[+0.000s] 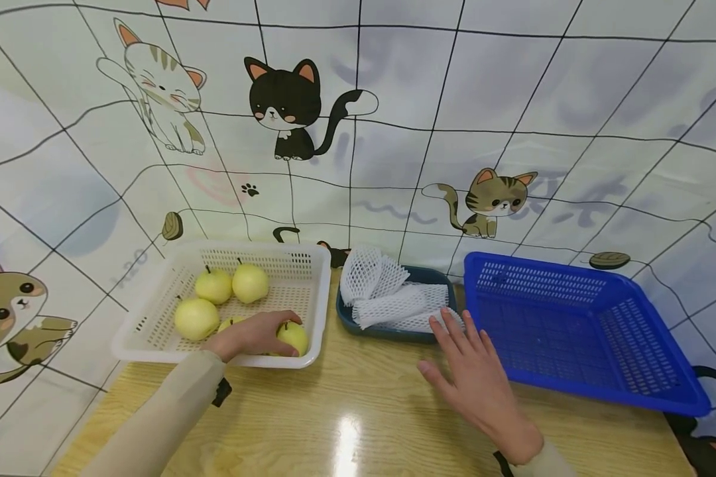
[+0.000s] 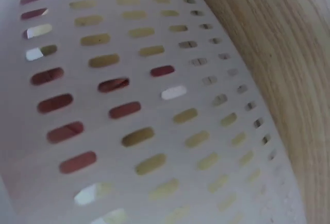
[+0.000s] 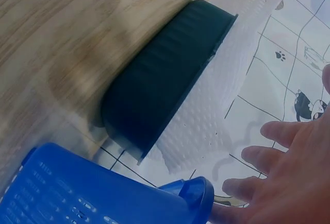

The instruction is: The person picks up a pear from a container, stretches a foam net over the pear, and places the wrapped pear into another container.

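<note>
In the head view my left hand [image 1: 261,333] reaches into the white basket [image 1: 316,291], its fingers and thumb curled round a yellow-green pear [image 1: 293,336] at the near right corner. Other pears [image 1: 196,318] lie to its left, one partly hidden by the hand. My right hand [image 1: 474,381] is spread with straight fingers, just in front of white foam net sleeves [image 1: 388,305] in a dark green bin [image 1: 394,332]. It holds nothing; whether a fingertip touches the foam I cannot tell. The left wrist view shows only the slotted basket wall [image 2: 154,126] and wood, hiding the left hand.
A blue slotted basket [image 1: 537,331] stands on the right, close to the green bin, with no contents visible. All three containers sit along the back of the wooden table [image 1: 310,417]. Behind them rises a cat-printed wall covering [image 1: 406,152].
</note>
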The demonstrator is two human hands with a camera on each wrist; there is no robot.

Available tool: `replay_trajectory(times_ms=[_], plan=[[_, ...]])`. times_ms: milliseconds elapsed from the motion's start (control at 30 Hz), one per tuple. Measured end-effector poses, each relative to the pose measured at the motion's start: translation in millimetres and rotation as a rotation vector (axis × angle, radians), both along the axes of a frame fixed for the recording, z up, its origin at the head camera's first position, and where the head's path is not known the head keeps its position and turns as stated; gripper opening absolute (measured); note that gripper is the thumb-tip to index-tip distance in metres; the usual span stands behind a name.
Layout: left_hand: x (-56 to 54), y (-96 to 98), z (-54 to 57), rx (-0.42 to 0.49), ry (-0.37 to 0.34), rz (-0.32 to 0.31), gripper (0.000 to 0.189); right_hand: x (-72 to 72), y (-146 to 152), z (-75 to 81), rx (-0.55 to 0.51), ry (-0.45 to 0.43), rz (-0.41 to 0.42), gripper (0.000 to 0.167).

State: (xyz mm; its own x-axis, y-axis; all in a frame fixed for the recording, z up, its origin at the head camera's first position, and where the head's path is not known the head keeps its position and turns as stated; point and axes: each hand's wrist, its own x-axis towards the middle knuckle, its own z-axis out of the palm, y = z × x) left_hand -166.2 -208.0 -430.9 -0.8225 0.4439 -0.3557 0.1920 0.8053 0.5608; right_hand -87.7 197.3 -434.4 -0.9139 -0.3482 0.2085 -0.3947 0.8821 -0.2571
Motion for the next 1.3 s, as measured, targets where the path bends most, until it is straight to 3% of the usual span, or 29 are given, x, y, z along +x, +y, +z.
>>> replay_trajectory(times_ms=[200,500,567,733,867,967,1133,1300], plan=[[-1.2,1.2,0.3,0.022,0.083,0.062,0.07,0.6,1.6,-3.0,0.006,0.01,-0.011,0.074],[-1.0,20.0,25.4,0.136,0.27,0.25,0.072,3.1,4.1,-4.3,-0.026,0.017,-0.012,0.074],[1.8,25.3,29.3,0.167,0.327,0.266,0.072,3.7,4.5,-4.5,-0.042,0.017,-0.01,0.074],[14.9,43.8,36.1,0.255,0.444,0.236,0.073,5.6,5.5,-4.9,-0.112,0.035,0.002,0.071],[24.2,62.1,38.0,0.325,0.502,0.177,0.073,9.0,4.6,-3.6,-0.281,0.065,0.023,0.064],[31.3,76.7,38.2,0.386,0.543,0.138,0.077,10.5,2.3,-1.9,-0.467,0.061,0.067,0.057],[48.1,103.4,34.1,0.466,0.568,0.091,0.077,8.7,-3.4,-1.6,-0.762,-0.106,0.163,0.047],[61.9,126.7,20.9,0.505,0.517,0.054,0.072,8.2,-9.0,-3.8,-0.885,-0.278,0.182,0.042]])
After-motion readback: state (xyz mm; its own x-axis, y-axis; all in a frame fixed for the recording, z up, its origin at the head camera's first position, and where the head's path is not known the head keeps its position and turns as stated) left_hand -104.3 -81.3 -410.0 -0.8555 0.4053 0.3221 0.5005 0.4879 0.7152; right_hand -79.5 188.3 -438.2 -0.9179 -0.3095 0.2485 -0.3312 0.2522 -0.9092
